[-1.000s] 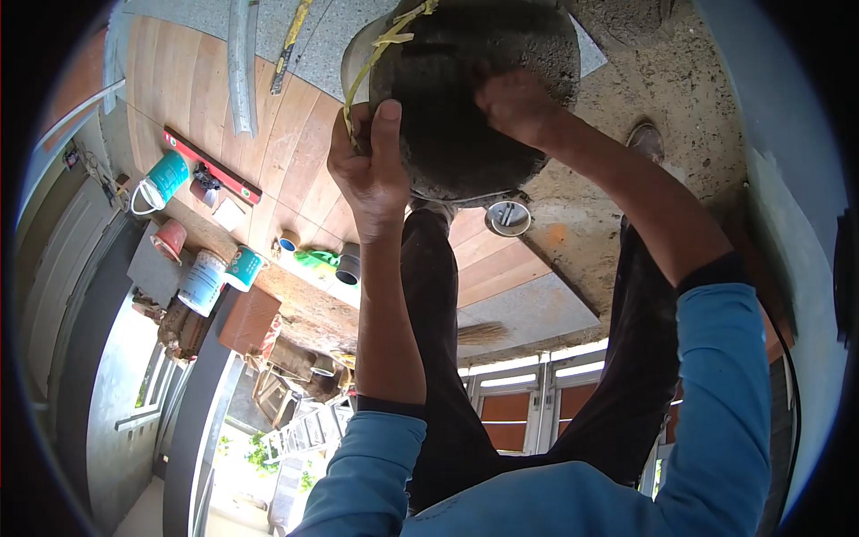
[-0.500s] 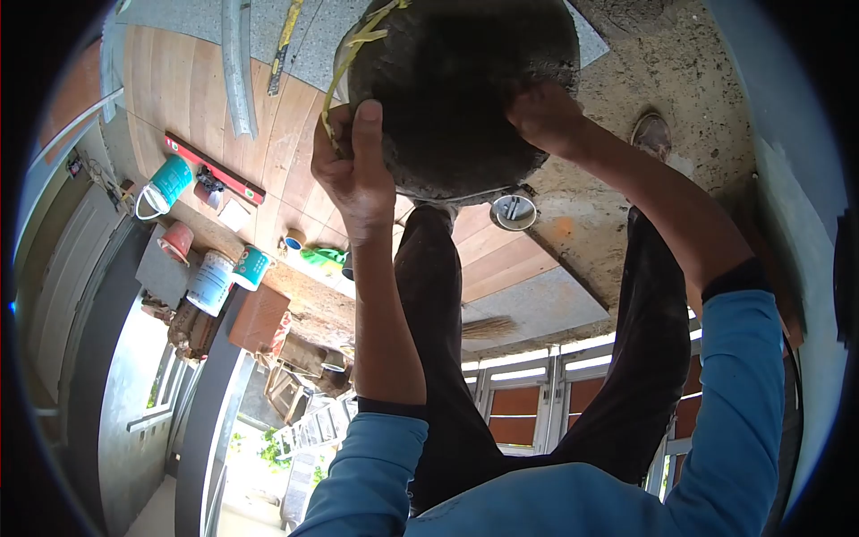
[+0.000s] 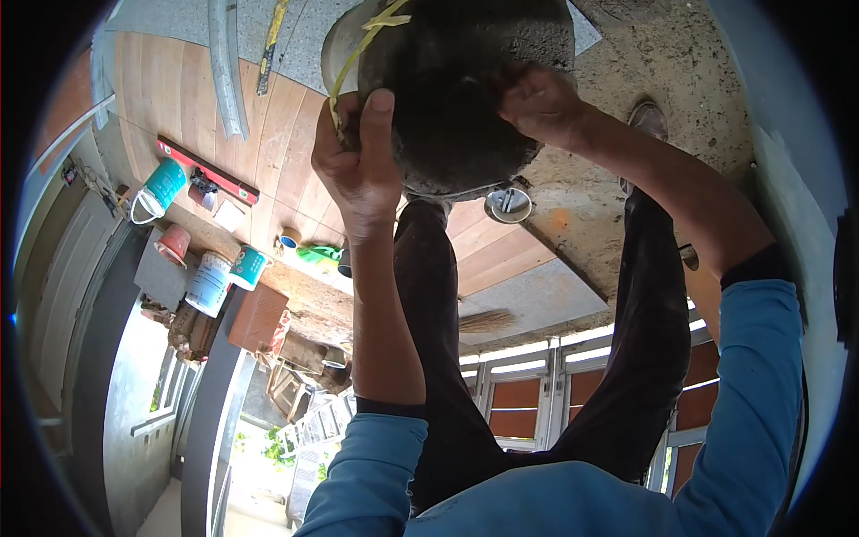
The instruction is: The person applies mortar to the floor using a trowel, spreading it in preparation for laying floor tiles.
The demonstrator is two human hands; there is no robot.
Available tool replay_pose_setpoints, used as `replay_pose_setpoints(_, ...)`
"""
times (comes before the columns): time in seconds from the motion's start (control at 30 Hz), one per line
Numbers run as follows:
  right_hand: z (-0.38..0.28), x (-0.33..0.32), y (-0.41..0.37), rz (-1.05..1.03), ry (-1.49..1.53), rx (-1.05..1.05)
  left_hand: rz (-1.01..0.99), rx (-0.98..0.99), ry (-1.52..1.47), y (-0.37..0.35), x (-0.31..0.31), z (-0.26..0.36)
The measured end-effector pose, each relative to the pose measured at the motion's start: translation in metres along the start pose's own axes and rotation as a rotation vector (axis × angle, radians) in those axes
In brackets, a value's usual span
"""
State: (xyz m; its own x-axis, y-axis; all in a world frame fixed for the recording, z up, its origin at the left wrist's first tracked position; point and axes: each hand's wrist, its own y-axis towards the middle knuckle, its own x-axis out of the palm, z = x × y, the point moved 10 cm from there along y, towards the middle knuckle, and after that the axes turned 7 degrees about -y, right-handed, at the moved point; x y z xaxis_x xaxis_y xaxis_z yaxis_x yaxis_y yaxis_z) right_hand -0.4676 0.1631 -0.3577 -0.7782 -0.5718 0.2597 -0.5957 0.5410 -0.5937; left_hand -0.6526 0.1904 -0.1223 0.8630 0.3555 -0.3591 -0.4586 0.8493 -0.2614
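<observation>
A large, dark, round bucket, crusted with what looks like mortar, fills the top middle of the head view. A yellow strap runs along its left side. My left hand is closed on the bucket's left edge, thumb upward, with the strap passing by its fingers. Over the dark middle, toward the right side, is my right hand, its fingers curled and slightly blurred. Whatever those fingers may hold is lost in the shadow.
A small round tin stands below the bucket. To the left lie a red spirit level, a metal channel and a yellow-and-black tool. Nearby are a teal pail and a white pail. My shoe rests at right.
The bucket's dark body has shifted slightly, showing more of its pale left side. My right hand has moved a little up and left. My left hand keeps its grip.
</observation>
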Motion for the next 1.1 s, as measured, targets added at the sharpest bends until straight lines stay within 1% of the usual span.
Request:
replay_pose_setpoints(0.07,-0.041,0.003,-0.015,-0.037,-0.541,-0.124,-0.022,0.022,0.006,-0.001,0.007,0.004)
replay_pose_setpoints(0.17,-0.098,0.021,-0.064,-0.105,-1.365,-0.296,-0.046,0.024,0.011,-0.005,0.012,0.005)
replay_pose_setpoints(0.23,-0.121,-0.002,-0.113,-0.007,-1.147,-0.265,-0.041,0.029,0.018,-0.004,0.013,0.006)
replay_pose_setpoints(0.3,-0.114,-0.010,-0.155,-0.052,-1.182,-0.086,-0.035,0.033,0.033,-0.006,0.015,0.007)
replay_pose_setpoints(0.4,-0.092,0.004,-0.182,-0.168,-1.190,-0.084,-0.044,0.026,0.030,-0.002,0.019,0.010)
replay_pose_setpoints(0.43,-0.080,-0.001,-0.171,-0.136,-1.292,-0.073,-0.042,0.036,0.030,-0.001,0.019,0.012)
replay_pose_setpoints(0.5,-0.053,-0.023,-0.123,-0.065,-1.487,-0.045,-0.045,0.055,0.032,-0.001,0.021,0.016)
replay_pose_setpoints(0.57,-0.058,-0.040,-0.075,0.060,-1.493,-0.227,-0.045,0.018,0.020,-0.001,0.024,0.018)
replay_pose_setpoints(0.67,-0.103,-0.046,-0.078,0.184,-1.650,-0.366,-0.018,0.003,0.008,0.001,0.017,0.013)
replay_pose_setpoints(0.7,-0.109,-0.046,-0.092,0.116,-1.705,-0.206,0.002,0.010,0.009,0.004,0.010,0.012)
replay_pose_setpoints(0.8,-0.102,-0.029,-0.123,0.025,-1.751,-0.262,0.005,-0.054,-0.003,0.007,0.001,0.010)
replay_pose_setpoints(0.87,-0.101,-0.032,-0.107,0.115,-1.744,-0.213,0.027,-0.004,-0.001,0.007,0.003,0.011)
replay_pose_setpoints(0.9,-0.113,-0.032,-0.091,0.176,-1.715,-0.213,0.042,0.024,0.003,0.009,0.003,0.011)
replay_pose_setpoints(0.93,-0.122,-0.029,-0.076,0.230,-1.680,-0.212,0.034,0.013,0.014,0.010,0.004,0.011)
replay_pose_setpoints(1.0,-0.141,-0.018,-0.048,0.325,-1.609,-0.317,0.005,-0.028,0.039,0.005,0.007,0.011)
replay_pose_setpoints(1.1,-0.114,0.004,-0.020,0.371,-1.594,-0.474,-0.003,0.019,0.058,0.004,0.013,0.014)
